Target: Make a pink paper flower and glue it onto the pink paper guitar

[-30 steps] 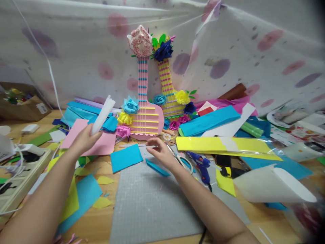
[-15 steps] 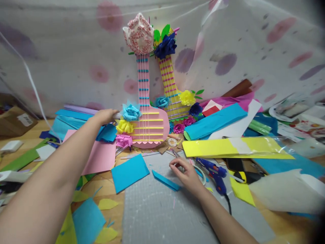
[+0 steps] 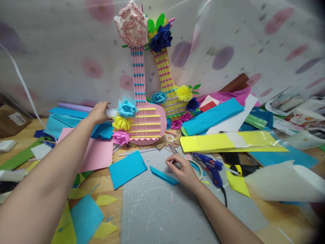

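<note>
My left hand (image 3: 99, 112) is stretched to the left side of a pink paper guitar (image 3: 149, 120). Its visible fingers are apart, close to a whitish piece (image 3: 111, 113) beside the blue paper flower (image 3: 127, 107); contact is unclear. Over the grey cutting mat (image 3: 147, 210), my right hand (image 3: 183, 171) is closed, thumb and fingertips pressed together. Whatever they may hold is too small or hidden to make out. A folded blue paper strip (image 3: 162, 175) lies just left of this hand, with a blue paper rectangle (image 3: 128, 169) farther left. A tape roll (image 3: 200, 171) is partly hidden behind the hand.
A yellow paper guitar (image 3: 166, 78) leans behind the pink one. At right lie a blue glue gun (image 3: 210, 166) with its cord, a yellow paper pack (image 3: 233, 141) and rolled blue paper (image 3: 213, 116). Pink paper (image 3: 99, 156) and yellow leaf cutouts (image 3: 105, 200) are at left.
My left hand has drawn back slightly from the blue flower, its fingers spreading more. My right hand keeps its pinch over the mat. The whole view has shifted a little.
</note>
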The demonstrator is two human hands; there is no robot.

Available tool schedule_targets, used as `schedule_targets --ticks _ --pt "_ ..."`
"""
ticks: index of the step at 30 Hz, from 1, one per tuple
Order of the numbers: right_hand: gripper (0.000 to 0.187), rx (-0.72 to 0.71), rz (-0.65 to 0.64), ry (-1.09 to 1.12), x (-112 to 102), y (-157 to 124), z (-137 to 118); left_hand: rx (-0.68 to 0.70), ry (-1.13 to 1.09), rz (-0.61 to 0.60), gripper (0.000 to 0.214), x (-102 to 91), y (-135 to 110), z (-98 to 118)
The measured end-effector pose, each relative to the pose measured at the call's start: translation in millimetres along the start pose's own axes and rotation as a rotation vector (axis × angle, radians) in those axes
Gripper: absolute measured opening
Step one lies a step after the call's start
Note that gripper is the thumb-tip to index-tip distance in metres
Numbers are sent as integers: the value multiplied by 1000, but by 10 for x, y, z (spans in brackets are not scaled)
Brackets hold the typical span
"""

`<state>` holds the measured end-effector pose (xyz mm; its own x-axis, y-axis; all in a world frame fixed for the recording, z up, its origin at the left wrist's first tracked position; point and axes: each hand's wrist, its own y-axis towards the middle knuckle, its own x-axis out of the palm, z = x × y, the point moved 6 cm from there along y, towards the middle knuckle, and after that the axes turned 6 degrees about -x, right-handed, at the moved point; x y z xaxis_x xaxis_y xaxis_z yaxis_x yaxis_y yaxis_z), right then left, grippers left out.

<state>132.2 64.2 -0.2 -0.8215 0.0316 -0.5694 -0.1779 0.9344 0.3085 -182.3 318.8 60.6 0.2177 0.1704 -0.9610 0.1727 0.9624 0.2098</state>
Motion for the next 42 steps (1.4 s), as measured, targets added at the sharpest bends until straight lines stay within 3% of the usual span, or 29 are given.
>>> schedule_targets --ticks 6,11,16,23,29,37,42 --pt "12 7 -25 -5 8 -16 6 -9 -87 9 58 84 -124 152" --pt "12 19 -24 -17 -21 -15 38 -28 -144 12 60 123 -72 201" --pt "13 30 -17 -23 -63 -16 39 -60 -187 25 71 39 -168 49" --pt "12 14 -21 -54 -55 -5 65 -364 -362 253 59 -203 -780 -154" --pt "11 23 -44 -115 -45 5 121 -471 -554 373 37 -340 -1417 46" --pt "11 -17 -177 -295 -19 -49 130 -534 -617 244 25 73 -1975 319" --pt "11 -18 -215 -350 -47 -68 142 -511 -572 232 24 145 -2164 465"
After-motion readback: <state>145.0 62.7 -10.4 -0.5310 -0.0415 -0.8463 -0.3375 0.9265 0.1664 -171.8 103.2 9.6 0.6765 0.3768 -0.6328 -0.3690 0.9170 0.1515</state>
